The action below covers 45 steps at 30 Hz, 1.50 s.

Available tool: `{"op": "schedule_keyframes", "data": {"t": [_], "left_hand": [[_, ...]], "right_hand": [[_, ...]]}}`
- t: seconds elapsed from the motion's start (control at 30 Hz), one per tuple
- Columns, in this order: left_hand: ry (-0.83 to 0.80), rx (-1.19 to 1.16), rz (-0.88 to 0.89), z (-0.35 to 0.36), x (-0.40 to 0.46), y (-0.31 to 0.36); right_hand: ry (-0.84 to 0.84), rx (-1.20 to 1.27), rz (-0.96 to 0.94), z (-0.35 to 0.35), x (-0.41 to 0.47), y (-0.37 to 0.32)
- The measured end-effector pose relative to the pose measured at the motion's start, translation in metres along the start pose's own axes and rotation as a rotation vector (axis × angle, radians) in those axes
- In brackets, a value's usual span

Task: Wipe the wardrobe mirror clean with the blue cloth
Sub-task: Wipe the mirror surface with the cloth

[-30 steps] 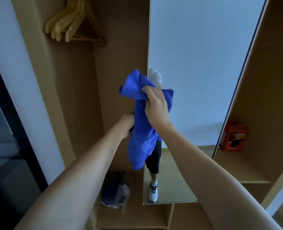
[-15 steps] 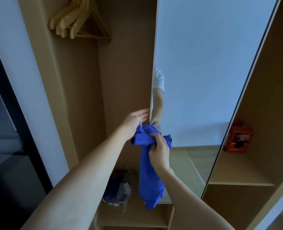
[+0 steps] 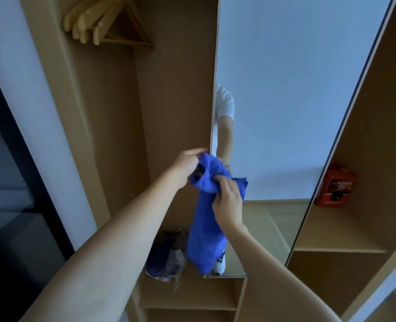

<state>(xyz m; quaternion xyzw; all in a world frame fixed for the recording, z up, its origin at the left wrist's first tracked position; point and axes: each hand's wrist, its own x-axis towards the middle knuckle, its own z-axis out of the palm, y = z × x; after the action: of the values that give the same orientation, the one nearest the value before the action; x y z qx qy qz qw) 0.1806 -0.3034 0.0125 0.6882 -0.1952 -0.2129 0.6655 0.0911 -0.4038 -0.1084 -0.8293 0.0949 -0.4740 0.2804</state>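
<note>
The tall wardrobe mirror stands in the middle, reflecting a pale wall, the floor and part of a person. A blue cloth hangs bunched in front of the mirror's lower left edge. My right hand grips the cloth near its top, fingers curled into the fabric. My left hand pinches the cloth's upper corner, right beside the mirror's left edge.
Wooden hangers hang at the top left inside the open wardrobe. Shoes lie on the low shelf below the cloth. A red box sits on the right-hand shelf. A dark glass door stands at the left.
Both hands and the cloth came down from the mirror's middle height to its lower left edge. My left hand, open by the edge half a second ago, now pinches the cloth's top corner.
</note>
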Motion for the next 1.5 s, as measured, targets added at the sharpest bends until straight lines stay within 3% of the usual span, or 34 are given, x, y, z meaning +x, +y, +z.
{"op": "schedule_keyframes", "data": {"t": [0.13,0.2,0.3,0.43,0.5,0.57,0.73,0.87,0.93,1.0,1.1,1.23,1.3,1.4,1.5], "left_hand": [[-0.028,-0.025,-0.002,0.009,-0.005,0.002],[0.002,-0.028,0.005,0.009,-0.004,0.0],[0.047,0.041,0.022,0.013,-0.006,-0.003],[0.071,0.152,0.092,0.018,-0.01,-0.019],[0.035,0.186,0.07,0.016,-0.011,-0.033],[0.018,0.189,0.03,0.013,-0.01,-0.042],[0.056,0.201,-0.009,0.008,0.001,-0.046],[0.005,0.249,-0.021,0.014,-0.005,-0.043],[0.009,0.256,-0.014,0.015,-0.006,-0.044],[0.016,0.249,-0.008,0.015,-0.005,-0.047],[0.018,0.205,0.007,0.014,-0.002,-0.052],[0.068,0.123,0.023,0.013,0.002,-0.053],[0.017,0.213,0.059,0.015,0.007,-0.059],[-0.029,0.308,0.117,0.013,0.0,-0.061],[0.036,0.164,0.068,0.008,0.009,-0.069]], "right_hand": [[-0.248,-0.045,0.178,0.006,-0.044,0.019],[-0.275,-0.061,0.208,0.005,-0.043,0.019],[-0.161,-0.009,0.256,0.003,-0.034,0.014],[0.147,0.219,0.341,-0.01,-0.005,-0.009],[0.264,0.29,0.326,-0.019,0.018,-0.026],[0.277,0.298,0.249,-0.024,0.034,-0.037],[0.021,0.085,0.084,0.0,-0.005,0.003],[-0.325,-0.008,0.329,0.019,-0.077,0.049],[-0.375,0.053,0.501,0.021,-0.094,0.058],[-0.317,0.083,0.538,0.02,-0.091,0.055],[-0.188,0.064,0.445,0.022,-0.071,0.035],[0.086,0.267,0.477,0.017,-0.033,-0.01],[0.195,0.345,0.482,0.014,-0.015,-0.026],[0.196,0.301,0.398,0.015,-0.007,-0.026],[0.087,0.17,0.316,0.028,-0.032,-0.003]]}}
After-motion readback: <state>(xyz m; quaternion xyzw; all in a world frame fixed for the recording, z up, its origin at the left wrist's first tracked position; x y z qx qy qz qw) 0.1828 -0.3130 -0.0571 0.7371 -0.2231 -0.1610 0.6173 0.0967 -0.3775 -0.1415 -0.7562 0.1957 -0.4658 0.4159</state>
